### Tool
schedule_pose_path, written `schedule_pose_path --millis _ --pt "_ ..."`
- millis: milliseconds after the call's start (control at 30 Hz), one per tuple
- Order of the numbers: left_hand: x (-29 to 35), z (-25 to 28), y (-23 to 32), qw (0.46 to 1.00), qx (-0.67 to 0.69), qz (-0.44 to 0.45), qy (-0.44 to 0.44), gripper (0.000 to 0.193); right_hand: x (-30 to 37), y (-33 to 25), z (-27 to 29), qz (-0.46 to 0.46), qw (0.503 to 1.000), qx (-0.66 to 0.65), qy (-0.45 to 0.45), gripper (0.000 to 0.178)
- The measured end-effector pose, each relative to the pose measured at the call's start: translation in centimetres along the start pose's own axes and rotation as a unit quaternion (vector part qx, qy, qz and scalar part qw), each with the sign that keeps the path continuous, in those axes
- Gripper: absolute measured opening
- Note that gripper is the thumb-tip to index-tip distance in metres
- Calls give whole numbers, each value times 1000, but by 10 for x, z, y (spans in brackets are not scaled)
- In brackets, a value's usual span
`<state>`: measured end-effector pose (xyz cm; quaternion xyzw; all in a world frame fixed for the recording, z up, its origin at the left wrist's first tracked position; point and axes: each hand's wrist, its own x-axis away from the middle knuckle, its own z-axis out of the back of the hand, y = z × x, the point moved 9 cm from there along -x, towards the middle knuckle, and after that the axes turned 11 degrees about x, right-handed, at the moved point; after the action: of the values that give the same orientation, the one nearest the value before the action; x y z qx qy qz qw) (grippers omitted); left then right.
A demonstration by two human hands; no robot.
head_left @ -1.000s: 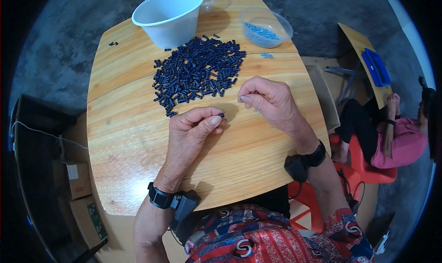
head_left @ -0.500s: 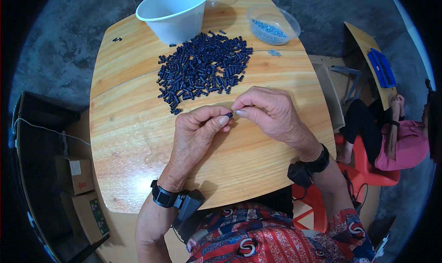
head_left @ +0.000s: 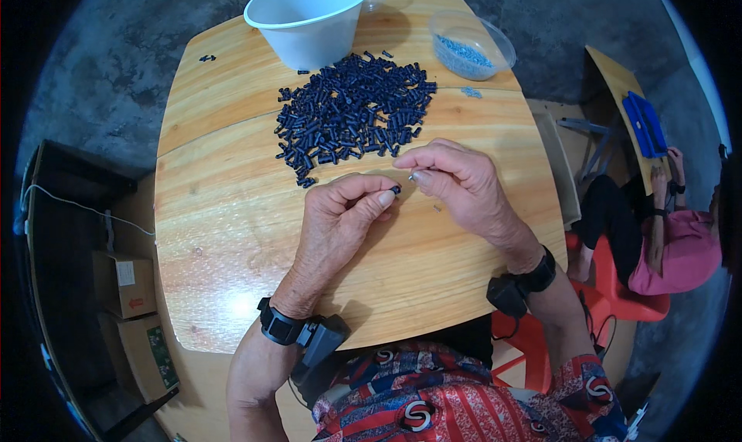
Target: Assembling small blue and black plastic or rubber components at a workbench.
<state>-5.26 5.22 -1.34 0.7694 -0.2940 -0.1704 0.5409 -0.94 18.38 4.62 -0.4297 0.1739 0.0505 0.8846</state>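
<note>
My left hand (head_left: pixel 346 214) pinches a small black plug-like piece (head_left: pixel 396 190) between thumb and forefinger, its end sticking out to the right. A short way to the right, my right hand (head_left: pixel 462 185) has a tiny silvery screw (head_left: pixel 412 177) at its thumb tip, the forefinger stretched above it. The two hands are apart. Another tiny metal screw (head_left: pixel 437 208) lies on the wooden table (head_left: pixel 232 233) below the right hand. Beyond both hands spreads a big pile of black plug-like pieces (head_left: pixel 352 109).
Behind the pile stands a white tub (head_left: pixel 313 44). A clear bowl of small silvery screws (head_left: pixel 464 55) sits at the back right, with a few loose screws (head_left: pixel 471 92) before it. Several black pieces (head_left: pixel 207 58) lie far left. Another person (head_left: pixel 672 249) sits at the right.
My right hand has drawn away from the black piece, and a gap now separates the hands. A tiny screw now shows on the table below it. The view has shifted slightly.
</note>
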Motion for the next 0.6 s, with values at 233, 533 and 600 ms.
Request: schedule_pose_path --millis 233,533,600 --pt "1 3 -1 999 17 14 33 13 6 24 -11 -142 974 -160 -75 12" --pt "2 -5 -1 997 70 34 -3 16 7 27 -11 -186 951 -240 -55 10" --pt "2 -6 -2 996 78 38 -9 16 7 25 -11 -156 967 -191 -69 9"
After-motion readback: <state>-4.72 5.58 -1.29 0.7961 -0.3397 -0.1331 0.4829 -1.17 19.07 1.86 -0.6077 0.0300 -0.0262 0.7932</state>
